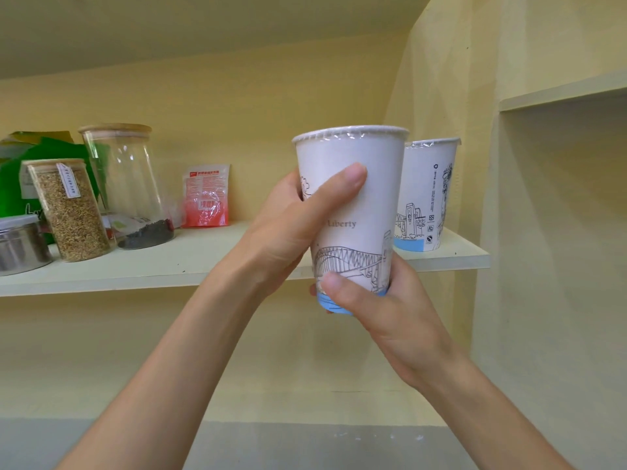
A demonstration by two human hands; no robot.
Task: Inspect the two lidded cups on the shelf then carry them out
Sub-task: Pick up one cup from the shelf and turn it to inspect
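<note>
A tall white paper cup (364, 198) with a film-sealed top, line drawings and a blue base is held upright in front of the shelf (203, 259). My left hand (295, 218) wraps its middle from the left, thumb across the front. My right hand (376, 300) grips its base from below and the right. A second, matching sealed cup (429, 195) stands on the shelf's right end, partly hidden behind the held one.
On the shelf's left stand a jar of grain (69, 212), a tall glass jar with a wooden lid (127, 184), a metal tin (20, 244), a green bag (40, 154) and a red packet (206, 196). A second shelf (559, 91) juts from the right wall.
</note>
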